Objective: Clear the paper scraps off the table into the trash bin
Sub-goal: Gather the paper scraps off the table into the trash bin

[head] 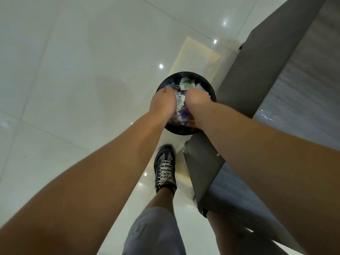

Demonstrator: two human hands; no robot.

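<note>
Paper scraps (179, 104) sat bunched between my left hand (161, 103) and right hand (197, 103), both cupped around them, directly over the trash bin (211, 87).

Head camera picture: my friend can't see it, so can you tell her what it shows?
Two bare hands, left hand and right hand, press a bunch of paper scraps down over a round black trash bin on a shiny tiled floor. A grey table stands beside the bin, and one dark sneaker shows below.
</note>
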